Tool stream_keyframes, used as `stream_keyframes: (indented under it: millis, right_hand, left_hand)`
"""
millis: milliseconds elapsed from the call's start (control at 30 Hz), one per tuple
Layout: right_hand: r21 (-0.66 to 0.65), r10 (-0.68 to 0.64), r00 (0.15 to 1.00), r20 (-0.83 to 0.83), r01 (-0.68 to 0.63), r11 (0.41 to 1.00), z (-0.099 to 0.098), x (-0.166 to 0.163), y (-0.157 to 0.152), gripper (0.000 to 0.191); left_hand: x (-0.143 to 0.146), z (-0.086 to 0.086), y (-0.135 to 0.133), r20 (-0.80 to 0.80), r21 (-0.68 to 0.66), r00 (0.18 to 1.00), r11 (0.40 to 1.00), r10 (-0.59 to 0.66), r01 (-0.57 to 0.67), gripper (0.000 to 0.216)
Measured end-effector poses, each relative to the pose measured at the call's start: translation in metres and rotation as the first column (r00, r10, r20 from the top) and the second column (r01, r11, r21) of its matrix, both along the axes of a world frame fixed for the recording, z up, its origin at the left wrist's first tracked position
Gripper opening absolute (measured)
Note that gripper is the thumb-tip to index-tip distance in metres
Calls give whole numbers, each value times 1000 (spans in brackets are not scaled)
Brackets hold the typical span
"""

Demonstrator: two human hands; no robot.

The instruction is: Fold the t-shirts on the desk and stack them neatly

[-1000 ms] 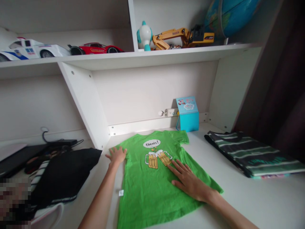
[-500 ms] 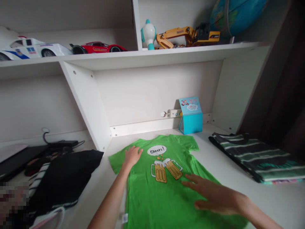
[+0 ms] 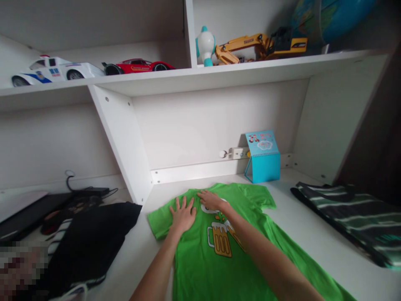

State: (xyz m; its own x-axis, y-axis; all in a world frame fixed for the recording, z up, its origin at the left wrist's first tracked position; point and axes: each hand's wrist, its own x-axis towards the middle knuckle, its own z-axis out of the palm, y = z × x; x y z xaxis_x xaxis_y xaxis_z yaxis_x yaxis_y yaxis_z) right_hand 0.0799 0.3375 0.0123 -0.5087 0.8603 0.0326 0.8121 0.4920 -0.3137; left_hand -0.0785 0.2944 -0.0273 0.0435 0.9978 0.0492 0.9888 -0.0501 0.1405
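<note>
A green T-shirt (image 3: 200,267) lies spread on the white desk, its neck end toward the back wall. Two beer mugs and a speech bubble are printed on its chest. My left hand (image 3: 183,215) rests flat on the shirt near the left sleeve, fingers spread. Close to the collar, my right hand (image 3: 211,200) touches the cloth with its fingers stretched out, covering most of the speech bubble. My right forearm crosses over the printed mugs and hides part of one. Neither hand grips the fabric.
Folded striped clothing (image 3: 354,217) lies at the right, and a black garment (image 3: 90,242) at the left. A blue desk calendar (image 3: 265,167) stands at the back by a power socket (image 3: 239,153). Above, a shelf (image 3: 150,83) holds toy cars, a toy excavator (image 3: 266,46) and a globe.
My right hand has moved from the shirt's lower right up and left to the collar area. My left hand stays near the left shoulder, its fingers now more spread. The view has shifted slightly.
</note>
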Motion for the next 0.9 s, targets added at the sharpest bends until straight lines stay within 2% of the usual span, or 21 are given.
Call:
stream_keyframes:
  millis: [200,333,500,600,733,900]
  right_hand:
    - [115,-237,971,-21,238,965,-28,-20,16,39]
    - [147,-314,949,-27,314,938,-35,-19,24,41]
    - [194,-291,955,-62,298,935,-34,-17,25,44]
    - [213,-255,963,-86,268,940,-33,-15,25,40]
    - [178,-217,973,-82,229,957,-41,-13,26,37]
    - [144,-217,973,-74,226,963,-48,-9,31,46]
  left_hand:
    - [-5,-1,5,5,-43,994,993,113,-112,64]
    - [-14,2,10,5,-94,989,984,151,-150,73]
    - [-17,1,11,-5,-66,990,988,138,-138,73]
    - [-16,0,10,-8,-52,990,989,141,-141,73]
    - [-16,-1,12,-2,-54,988,987,154,-154,74]
    - [-17,-1,13,4,-56,987,985,161,-161,76]
